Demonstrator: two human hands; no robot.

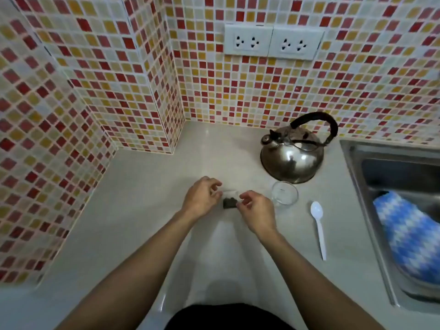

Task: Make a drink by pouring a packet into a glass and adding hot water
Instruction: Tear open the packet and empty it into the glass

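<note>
A small packet (229,198), clear at the top and dark at the bottom, is held just above the pale counter (142,210) between both hands. My left hand (201,197) pinches its upper left edge. My right hand (256,211) pinches its right side. An empty clear glass (284,194) stands just right of my right hand. Behind the glass sits a shiny steel kettle (292,158) with a black handle. A white plastic spoon (318,228) lies on the counter to the right of the glass.
A steel sink (371,177) fills the right edge, with a blue-and-white cloth (409,234) inside. Mosaic tiled walls close off the back and left; a tiled column (147,91) juts out at the back left. Two wall sockets (272,41) sit above the kettle.
</note>
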